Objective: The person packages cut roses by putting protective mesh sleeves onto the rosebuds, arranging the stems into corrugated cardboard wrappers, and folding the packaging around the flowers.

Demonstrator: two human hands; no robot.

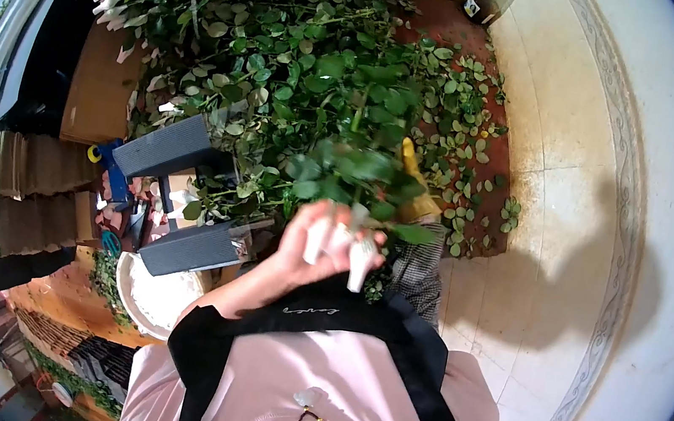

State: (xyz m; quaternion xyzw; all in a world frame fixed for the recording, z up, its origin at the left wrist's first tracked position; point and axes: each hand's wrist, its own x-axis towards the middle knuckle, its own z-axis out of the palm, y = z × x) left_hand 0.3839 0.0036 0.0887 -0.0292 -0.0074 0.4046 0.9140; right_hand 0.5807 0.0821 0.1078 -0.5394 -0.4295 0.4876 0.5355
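Note:
My bare left hand [303,244] is closed around leafy rose stems [350,174], just in front of my chest. Pale, white-covered rose heads [359,266] stick out below its fingers, toward me. Leaves on these stems are blurred by motion. To the right, my right hand [419,204] wears a yellow glove, with a grey checked sleeve behind it. One gloved finger points up beside the leaves; foliage hides the other fingers, so I cannot see what they grip. Beyond both hands lies a big heap of rose stems [289,59].
Two grey ribbed blocks [191,249] stand left of my hands, near a white tub [164,298] and blue-handled scissors [111,244]. Cardboard [102,86] is farther left. Loose leaves litter a reddish surface [489,222] at right. A bottle [492,1] stands at the upper right.

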